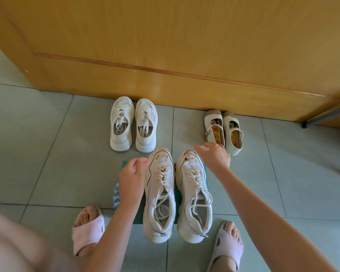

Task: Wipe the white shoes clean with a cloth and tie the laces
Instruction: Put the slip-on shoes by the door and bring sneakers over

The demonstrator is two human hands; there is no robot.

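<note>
Head cam: 2 white shoes on a green mat (177, 205) on the floor (47, 154), the left shoe (159, 197) and right shoe (194, 195) both stained brown at the toes. Laces (165, 173) are loose. Left hand (133, 174) is loosely curled at the left shoe's toe; can't tell if it grips. Right hand (214, 155) reaches over the right toe with a small white bit at the fingertips; can't tell what. Blue-white cloth (116, 195) lies beside the mat. My read: wiping not begun. Next I'd pick up the cloth.
</note>
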